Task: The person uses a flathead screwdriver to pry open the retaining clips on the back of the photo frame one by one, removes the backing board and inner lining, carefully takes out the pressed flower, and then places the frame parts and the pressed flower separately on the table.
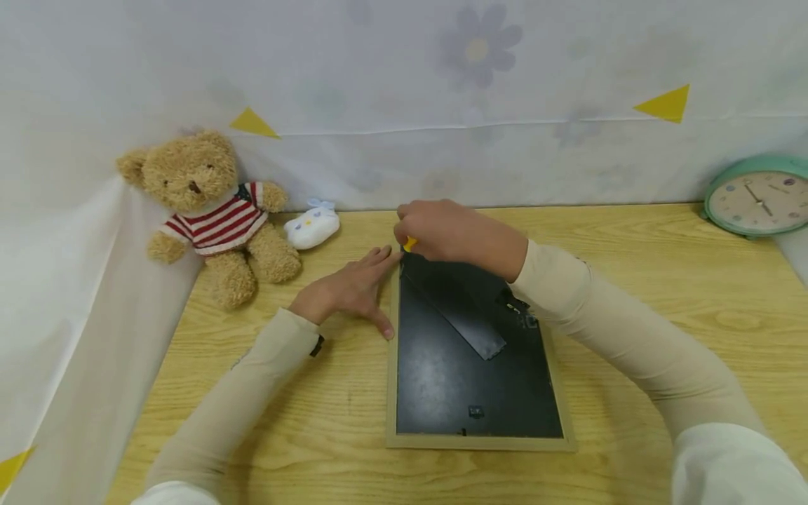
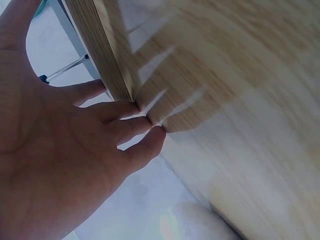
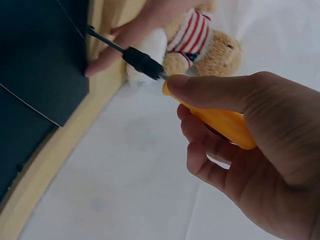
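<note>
Yellow screwdriver [image 3: 215,117] is gripped by curled fingers of the right hand [image 1: 445,228]; on my feed, I see it at eleven o'clock of the black-backed frame [image 1: 467,372]. At ten, the left hand [image 1: 350,289], fingers spread, touches its edge.

head view: screwdriver [image 1: 410,243] mostly hidden by right hand [image 1: 457,230], clock [image 1: 757,199] clipped at right edge, lettering [image 1: 527,321] on frame back [image 1: 435,386] too blurred to read. left wrist view: left hand [image 2: 70,135] cut off.

From here I see a smooth plastic screwdriver handle [image 1: 410,243] at centre, glossy backing board [image 1: 435,393] below, fuzzy bear [image 1: 189,175] upper left.
</note>
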The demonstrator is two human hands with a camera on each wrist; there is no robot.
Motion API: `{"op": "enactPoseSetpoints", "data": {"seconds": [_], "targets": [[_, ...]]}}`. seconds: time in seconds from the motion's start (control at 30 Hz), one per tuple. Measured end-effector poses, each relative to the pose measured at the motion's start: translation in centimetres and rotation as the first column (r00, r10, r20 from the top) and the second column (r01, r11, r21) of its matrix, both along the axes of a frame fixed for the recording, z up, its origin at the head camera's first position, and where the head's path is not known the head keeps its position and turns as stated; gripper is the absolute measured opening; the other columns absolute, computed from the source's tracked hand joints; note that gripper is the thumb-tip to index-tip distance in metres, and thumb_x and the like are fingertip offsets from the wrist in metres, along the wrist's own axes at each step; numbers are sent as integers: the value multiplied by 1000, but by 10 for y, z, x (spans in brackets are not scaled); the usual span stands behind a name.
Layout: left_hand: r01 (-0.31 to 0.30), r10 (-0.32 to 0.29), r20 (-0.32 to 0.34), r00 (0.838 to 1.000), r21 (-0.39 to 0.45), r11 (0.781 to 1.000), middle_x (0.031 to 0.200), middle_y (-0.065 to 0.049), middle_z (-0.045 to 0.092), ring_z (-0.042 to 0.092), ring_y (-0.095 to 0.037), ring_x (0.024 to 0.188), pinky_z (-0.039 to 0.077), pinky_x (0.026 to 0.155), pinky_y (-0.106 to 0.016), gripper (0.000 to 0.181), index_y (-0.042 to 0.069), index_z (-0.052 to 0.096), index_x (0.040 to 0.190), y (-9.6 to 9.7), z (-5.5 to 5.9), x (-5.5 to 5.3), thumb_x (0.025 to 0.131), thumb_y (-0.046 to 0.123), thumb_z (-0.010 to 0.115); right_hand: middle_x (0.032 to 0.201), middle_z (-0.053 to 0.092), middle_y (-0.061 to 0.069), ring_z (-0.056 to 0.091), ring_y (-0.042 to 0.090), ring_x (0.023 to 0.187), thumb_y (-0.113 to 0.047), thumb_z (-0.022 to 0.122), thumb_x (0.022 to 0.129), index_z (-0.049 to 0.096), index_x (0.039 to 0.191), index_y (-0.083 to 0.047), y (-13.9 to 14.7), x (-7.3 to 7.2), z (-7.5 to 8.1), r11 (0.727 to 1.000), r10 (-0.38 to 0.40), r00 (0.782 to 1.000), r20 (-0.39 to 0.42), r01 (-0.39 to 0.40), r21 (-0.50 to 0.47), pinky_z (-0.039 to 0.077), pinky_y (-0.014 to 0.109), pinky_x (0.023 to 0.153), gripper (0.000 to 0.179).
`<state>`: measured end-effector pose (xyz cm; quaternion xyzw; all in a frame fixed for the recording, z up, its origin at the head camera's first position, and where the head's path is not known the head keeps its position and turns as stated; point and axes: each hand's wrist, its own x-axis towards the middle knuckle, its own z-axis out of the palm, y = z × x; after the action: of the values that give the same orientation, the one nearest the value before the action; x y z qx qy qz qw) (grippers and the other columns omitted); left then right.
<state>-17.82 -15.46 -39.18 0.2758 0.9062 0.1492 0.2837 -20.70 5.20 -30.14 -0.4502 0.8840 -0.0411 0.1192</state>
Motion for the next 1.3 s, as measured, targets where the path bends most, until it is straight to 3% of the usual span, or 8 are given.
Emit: {"op": "enactPoseSetpoints", "data": {"seconds": [0.1,0.37,0.6,0.73,1.0,1.13,1.3], "targets": [[4,-4,2,1000,8,1000,167,-14,-6,-6,-33,153,13,117,-62,142,21,-3,162,0,0,-1,62,63,88,103,59,8,59,23,91,-7,72,92,75,105,-10,-1,1,-6,1000,9,1000,15,-9,9,54,36,75,14],[10,-10,-12,1000,16,1000,167,-10,-10,-5,-36,152,14,115,-65,144,28,-9,161,1,2,-1,61,63,88,105,61,7,59,22,87,1,68,92,76,105,-8,-7,5,-9,998,-11,995,102,5,62,53,37,81,18],[11,-11,-9,1000,13,1000,167,-13,-8,-6,-36,152,14,116,-64,144,25,-8,161,2,4,-1,61,62,89,109,71,6,65,25,93,-6,76,89,77,109,-9,-11,4,-17,995,-42,998,53,37,90,55,39,81,20],[15,-15,-16,1000,0,1000,166,-16,-6,-5,-36,152,14,116,-63,143,23,-7,162,2,5,-1,62,62,89,108,74,4,68,23,93,-13,80,86,77,114,-11,-9,-1,-22,998,-13,998,67,9,65,56,38,81,28],[2,-2,-14,1000,-16,1000,166,-15,-6,-4,-33,153,14,117,-62,142,23,-4,162,1,7,-1,62,62,89,94,75,4,68,20,80,-9,76,88,79,102,-6,-9,-5,-28,999,35,994,99,-31,-42,57,36,74,14],[-19,18,-13,1000,-43,999,167,-15,-4,-1,-33,153,17,115,-64,145,24,-4,162,2,7,-1,58,63,90,88,73,4,66,20,76,-8,74,89,78,103,-5,-11,-1,-30,998,56,996,73,-54,-23,56,35,71,16],[-34,33,-12,999,-112,993,167,-13,-2,1,-32,153,24,113,-63,149,19,-2,162,6,7,-1,55,65,90,80,66,6,60,21,72,-7,69,90,74,96,-5,-11,7,-34,995,101,995,-16,-101,8,51,36,68,8]]}}
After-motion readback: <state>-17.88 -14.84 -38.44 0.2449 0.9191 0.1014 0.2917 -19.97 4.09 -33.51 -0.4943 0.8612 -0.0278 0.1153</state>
